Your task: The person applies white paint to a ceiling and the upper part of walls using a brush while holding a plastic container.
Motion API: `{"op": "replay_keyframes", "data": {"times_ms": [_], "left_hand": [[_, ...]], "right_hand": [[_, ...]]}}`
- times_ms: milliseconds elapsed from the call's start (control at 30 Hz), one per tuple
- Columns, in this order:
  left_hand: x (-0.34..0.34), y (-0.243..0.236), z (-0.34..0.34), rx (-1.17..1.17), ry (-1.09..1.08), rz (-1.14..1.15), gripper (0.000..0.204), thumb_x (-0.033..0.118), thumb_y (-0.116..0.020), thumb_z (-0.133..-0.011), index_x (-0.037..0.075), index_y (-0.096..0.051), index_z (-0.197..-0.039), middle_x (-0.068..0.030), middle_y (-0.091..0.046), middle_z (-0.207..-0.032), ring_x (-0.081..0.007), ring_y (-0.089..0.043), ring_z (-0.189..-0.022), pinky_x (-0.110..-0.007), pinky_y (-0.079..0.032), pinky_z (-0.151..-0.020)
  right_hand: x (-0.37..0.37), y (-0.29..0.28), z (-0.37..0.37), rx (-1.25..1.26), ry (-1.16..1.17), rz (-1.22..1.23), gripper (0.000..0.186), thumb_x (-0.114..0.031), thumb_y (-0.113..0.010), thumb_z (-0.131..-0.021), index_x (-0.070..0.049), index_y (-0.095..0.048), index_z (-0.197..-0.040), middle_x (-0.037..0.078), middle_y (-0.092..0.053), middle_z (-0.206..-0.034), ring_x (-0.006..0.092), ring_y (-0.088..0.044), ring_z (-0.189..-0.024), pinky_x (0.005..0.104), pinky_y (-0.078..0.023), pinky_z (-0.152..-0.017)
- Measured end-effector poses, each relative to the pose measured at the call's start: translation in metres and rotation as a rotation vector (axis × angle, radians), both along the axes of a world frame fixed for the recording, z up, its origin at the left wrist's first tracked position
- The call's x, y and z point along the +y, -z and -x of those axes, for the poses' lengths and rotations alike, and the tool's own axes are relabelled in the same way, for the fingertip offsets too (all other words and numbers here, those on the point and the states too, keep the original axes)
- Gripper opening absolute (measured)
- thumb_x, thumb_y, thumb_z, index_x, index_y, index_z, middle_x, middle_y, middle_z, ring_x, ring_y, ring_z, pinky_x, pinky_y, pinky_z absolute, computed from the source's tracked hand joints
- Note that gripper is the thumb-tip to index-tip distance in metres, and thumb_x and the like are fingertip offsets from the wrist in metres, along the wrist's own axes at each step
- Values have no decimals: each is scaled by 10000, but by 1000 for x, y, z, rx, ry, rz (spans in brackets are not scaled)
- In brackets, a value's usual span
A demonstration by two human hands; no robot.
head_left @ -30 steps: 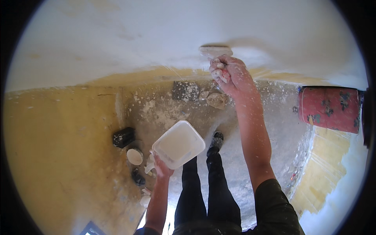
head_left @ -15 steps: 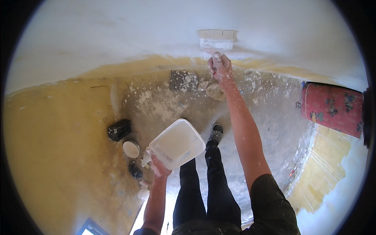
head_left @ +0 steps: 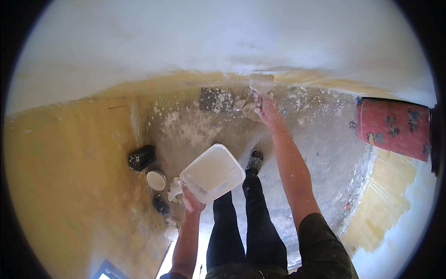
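There are two hands (head_left: 191,198) (head_left: 265,109), one brush (head_left: 262,83) and one rectangular tub (head_left: 212,172).

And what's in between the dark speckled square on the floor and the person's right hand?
In the head view, a small pale lump and a bigger beige lump show between the dark square and the right hand.

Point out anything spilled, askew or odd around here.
Pale splatters and patches mark the grey floor and the dark flat rectangle near the white-coated wall, as if coating had dripped. The white rectangular plastic tub in the left hand shows no visible overflow.
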State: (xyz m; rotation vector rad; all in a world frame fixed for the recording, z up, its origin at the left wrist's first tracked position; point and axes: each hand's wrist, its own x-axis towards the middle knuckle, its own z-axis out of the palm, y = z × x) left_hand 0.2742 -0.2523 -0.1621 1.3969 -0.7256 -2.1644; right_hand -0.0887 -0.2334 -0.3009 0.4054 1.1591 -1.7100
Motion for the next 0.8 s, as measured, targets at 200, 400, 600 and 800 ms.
{"op": "replay_keyframes", "data": {"times_ms": [200, 400, 600, 800], "left_hand": [[-1, -23, 12, 97, -13, -26, 623, 555, -307, -928, 93, -377, -1339, -95, -470, -1301, -281, -468, -1181, -445, -393, -984], [3, -32, 31, 149, 60, 45, 619, 547, -313, -930, 91, -370, -1345, -107, -466, -1306, -289, -469, -1184, -452, -390, -987], [9, -33, 44, 166, 84, 53, 606, 532, -297, -938, 91, -363, -1348, -111, -465, -1307, -293, -477, -1177, -454, -399, -981], [3, -13, 39, 141, 36, -54, 622, 547, -271, -941, 87, -350, -1352, -112, -445, -1324, -291, -468, -1185, -462, -396, -979]], "right_hand": [[-6, -170, 46, 44, -136, 47, 201, -218, -462, -938, -42, -553, -973, -23, -444, -638, 70, -408, -503, 218, -339, -424], [33, -284, 4, 378, -193, 174, 296, -331, -452, -953, -52, -551, -954, -13, -475, -640, 57, -401, -505, 222, -337, -431], [9, -139, 50, 691, -122, 167, 412, -493, -493, -906, -87, -507, -840, -28, -473, -621, 43, -385, -487, 207, -315, -426], [2, -14, 50, 585, -170, 95, 414, -502, -496, -901, -92, -546, -925, -44, -419, -588, 46, -364, -471, 197, -299, -426]]}}
